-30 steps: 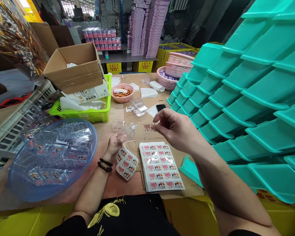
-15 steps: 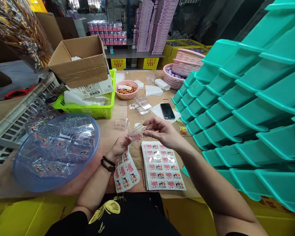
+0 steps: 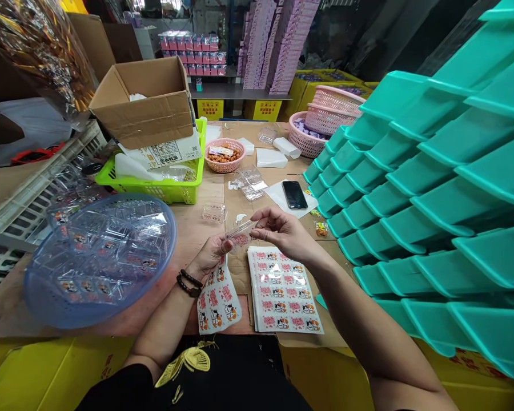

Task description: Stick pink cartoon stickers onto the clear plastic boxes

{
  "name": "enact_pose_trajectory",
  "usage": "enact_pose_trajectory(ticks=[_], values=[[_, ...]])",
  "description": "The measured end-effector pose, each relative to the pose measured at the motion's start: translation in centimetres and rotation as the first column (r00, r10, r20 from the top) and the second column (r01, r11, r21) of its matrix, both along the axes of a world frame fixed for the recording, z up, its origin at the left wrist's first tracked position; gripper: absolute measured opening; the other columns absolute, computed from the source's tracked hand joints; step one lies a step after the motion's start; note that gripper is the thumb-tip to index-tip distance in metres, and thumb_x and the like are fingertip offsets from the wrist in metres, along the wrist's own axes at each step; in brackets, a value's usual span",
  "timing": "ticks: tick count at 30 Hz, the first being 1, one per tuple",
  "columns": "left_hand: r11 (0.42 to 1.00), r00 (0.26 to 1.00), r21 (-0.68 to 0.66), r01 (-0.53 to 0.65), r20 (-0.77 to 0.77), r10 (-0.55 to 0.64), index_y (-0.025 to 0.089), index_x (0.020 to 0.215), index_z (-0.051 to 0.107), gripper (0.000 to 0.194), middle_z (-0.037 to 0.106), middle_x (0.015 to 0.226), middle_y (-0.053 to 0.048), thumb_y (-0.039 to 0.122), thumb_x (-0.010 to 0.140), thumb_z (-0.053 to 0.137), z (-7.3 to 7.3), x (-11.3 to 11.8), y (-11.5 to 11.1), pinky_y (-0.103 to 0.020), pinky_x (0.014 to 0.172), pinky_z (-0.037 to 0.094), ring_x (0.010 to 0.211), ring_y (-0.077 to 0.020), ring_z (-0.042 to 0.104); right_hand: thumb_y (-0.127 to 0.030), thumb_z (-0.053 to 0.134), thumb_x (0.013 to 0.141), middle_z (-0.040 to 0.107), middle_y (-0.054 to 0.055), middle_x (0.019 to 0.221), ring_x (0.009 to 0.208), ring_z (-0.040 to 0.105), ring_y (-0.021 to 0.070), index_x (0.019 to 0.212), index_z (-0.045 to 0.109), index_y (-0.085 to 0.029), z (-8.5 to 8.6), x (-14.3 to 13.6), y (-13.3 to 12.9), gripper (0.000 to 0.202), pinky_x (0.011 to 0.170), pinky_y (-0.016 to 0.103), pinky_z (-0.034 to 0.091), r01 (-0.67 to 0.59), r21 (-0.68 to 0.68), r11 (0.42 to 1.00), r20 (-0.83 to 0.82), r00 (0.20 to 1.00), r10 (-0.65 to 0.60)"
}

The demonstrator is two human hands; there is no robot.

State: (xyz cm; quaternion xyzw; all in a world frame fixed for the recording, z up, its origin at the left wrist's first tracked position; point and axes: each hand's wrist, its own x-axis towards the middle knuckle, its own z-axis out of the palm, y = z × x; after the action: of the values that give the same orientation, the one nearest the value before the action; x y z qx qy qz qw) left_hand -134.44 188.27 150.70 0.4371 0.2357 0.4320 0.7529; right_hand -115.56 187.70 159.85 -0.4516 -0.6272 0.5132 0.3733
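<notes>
My left hand (image 3: 211,255) holds a small clear plastic box (image 3: 239,233) and also pinches a curled sticker sheet (image 3: 217,301) that hangs below the palm. My right hand (image 3: 280,230) meets the box from the right, fingertips on its end. A stack of sticker sheets (image 3: 282,290) with cat pictures lies flat on the brown table just below both hands. Another clear box (image 3: 214,212) sits on the table a little beyond my left hand.
A blue round basket (image 3: 43,297) with several stickered clear boxes stands at the left. A wall of stacked teal trays (image 3: 432,188) fills the right. A phone (image 3: 294,194), green basket (image 3: 154,191), cardboard box (image 3: 148,108), pink snack bowl (image 3: 225,155) and pink baskets (image 3: 312,134) lie beyond.
My right hand came down and back from over the phone to the clear box held in my left hand. The camera view shifted slightly to the left.
</notes>
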Motion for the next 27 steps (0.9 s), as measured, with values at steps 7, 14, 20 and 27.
enact_pose_trajectory(ticks=[7, 14, 20, 27], values=[[1.0, 1.0, -0.02, 0.001, 0.02, 0.0, 0.014, 0.112, 0.072, 0.073, 0.071, 0.118, -0.014, 0.061, 0.059, 0.084, -0.32, -0.08, -0.09, -0.043, 0.113, 0.034, 0.124, -0.0322, 0.058, -0.045, 0.078, 0.073, 0.052, -0.005, 0.069, 0.06, 0.046, 0.0079, 0.097, 0.057, -0.018, 0.08, -0.12, -0.01, 0.041, 0.055, 0.025, 0.034, 0.011, -0.006, 1.0, 0.006, 1.0, -0.011], [0.999, 1.0, -0.052, -0.001, 0.012, 0.001, 0.013, 0.107, 0.073, 0.071, 0.074, 0.109, -0.014, 0.061, 0.055, 0.086, -0.49, -0.11, 0.01, -0.044, 0.11, 0.037, 0.117, -0.0328, 0.062, -0.048, 0.078, 0.072, 0.052, -0.005, 0.07, 0.06, 0.047, 0.0086, 0.097, 0.057, -0.019, 0.04, -0.08, 0.1, 0.044, 0.055, 0.025, 0.035, 0.006, -0.012, 1.0, 0.017, 1.0, -0.006], [0.999, 1.0, -0.038, 0.004, 0.003, -0.003, 0.013, 0.107, 0.073, 0.072, 0.074, 0.109, -0.014, 0.062, 0.056, 0.085, -0.45, -0.15, 0.01, -0.044, 0.11, 0.038, 0.119, -0.0331, 0.061, -0.047, 0.078, 0.073, 0.051, -0.005, 0.069, 0.059, 0.044, 0.0084, 0.097, 0.057, -0.019, 0.01, -0.03, 0.11, 0.042, 0.053, 0.025, 0.032, 0.011, 0.001, 1.0, 0.04, 0.999, -0.011], [0.999, 0.999, -0.026, 0.032, 0.012, -0.031, 0.016, 0.11, 0.073, 0.062, 0.072, 0.117, -0.012, 0.056, 0.064, 0.083, -0.94, -0.29, 0.13, -0.041, 0.112, 0.036, 0.119, -0.0298, 0.061, -0.046, 0.075, 0.075, 0.047, -0.006, 0.068, 0.058, 0.041, 0.0081, 0.097, 0.058, -0.019, -0.04, 0.07, 0.19, 0.039, 0.052, 0.025, 0.029, 0.008, 0.036, 0.999, 0.101, 0.995, -0.012]])
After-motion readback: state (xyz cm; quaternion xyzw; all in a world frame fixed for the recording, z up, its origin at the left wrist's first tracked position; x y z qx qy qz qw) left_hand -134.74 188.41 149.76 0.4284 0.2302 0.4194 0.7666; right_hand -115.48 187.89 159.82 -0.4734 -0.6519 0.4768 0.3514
